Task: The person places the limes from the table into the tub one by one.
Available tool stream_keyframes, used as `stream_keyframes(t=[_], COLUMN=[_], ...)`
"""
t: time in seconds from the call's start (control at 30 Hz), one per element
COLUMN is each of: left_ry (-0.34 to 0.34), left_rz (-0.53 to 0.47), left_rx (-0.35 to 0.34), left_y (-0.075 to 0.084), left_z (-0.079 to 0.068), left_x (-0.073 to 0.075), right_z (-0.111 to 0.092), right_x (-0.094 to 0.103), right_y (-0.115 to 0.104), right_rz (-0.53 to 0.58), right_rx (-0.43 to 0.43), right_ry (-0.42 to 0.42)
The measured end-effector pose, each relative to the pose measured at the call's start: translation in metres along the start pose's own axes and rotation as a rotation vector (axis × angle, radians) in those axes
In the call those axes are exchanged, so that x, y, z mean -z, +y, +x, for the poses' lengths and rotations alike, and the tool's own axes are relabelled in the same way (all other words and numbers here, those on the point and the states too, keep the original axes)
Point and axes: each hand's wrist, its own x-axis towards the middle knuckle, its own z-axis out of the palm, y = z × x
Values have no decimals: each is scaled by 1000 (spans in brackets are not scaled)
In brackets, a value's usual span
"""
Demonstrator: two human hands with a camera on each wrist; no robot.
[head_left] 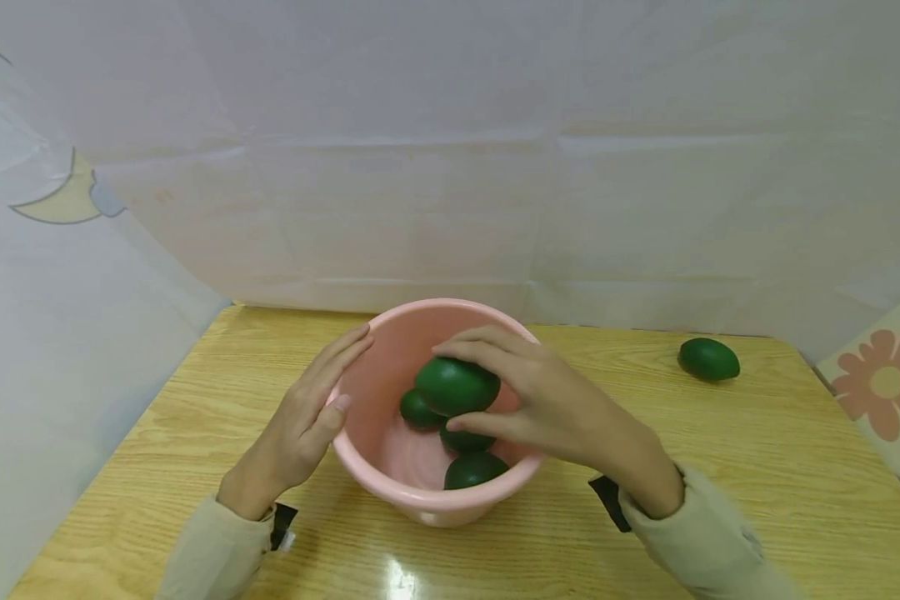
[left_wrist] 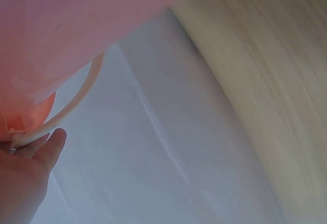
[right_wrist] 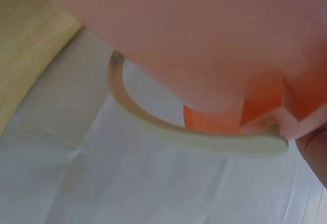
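Note:
A pink bucket (head_left: 375,479) stands on the table, with several dark green oval fruits inside it, one (head_left: 475,470) near its front wall. My right hand (head_left: 543,387) grips another green oval fruit (head_left: 457,386) between thumb and fingers, within the bucket's mouth and over the other fruits. My left hand (head_left: 300,421) rests against the left side of the rim, its fingers fairly straight. The bucket's pale curved handle (right_wrist: 194,139) hangs at its outside in the right wrist view; the left wrist view also shows it beside the left hand.
One more green oval fruit (head_left: 708,359) lies on the wooden table (head_left: 645,533) at the back right. A pale cloth (head_left: 420,167) hangs behind the table and along its left side. A panel with a flower print (head_left: 887,382) stands past the right edge.

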Motion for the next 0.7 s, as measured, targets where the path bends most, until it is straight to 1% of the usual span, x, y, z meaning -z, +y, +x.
stream_keyframes(t=[0.17,0.4,0.7], left_ry=[-6,-12,-22], left_rz=[5,3,4], left_rx=[12,16,20], left_y=[1,2,1], left_z=[0,0,1], left_x=[0,1,1], right_z=[5,11,17], right_x=[-6,-14,-20], right_y=[-1,-1,-2], right_rz=[-5,-69,-61], right_rx=[-26,-2,-48], right_ry=[-35,-60,-123])
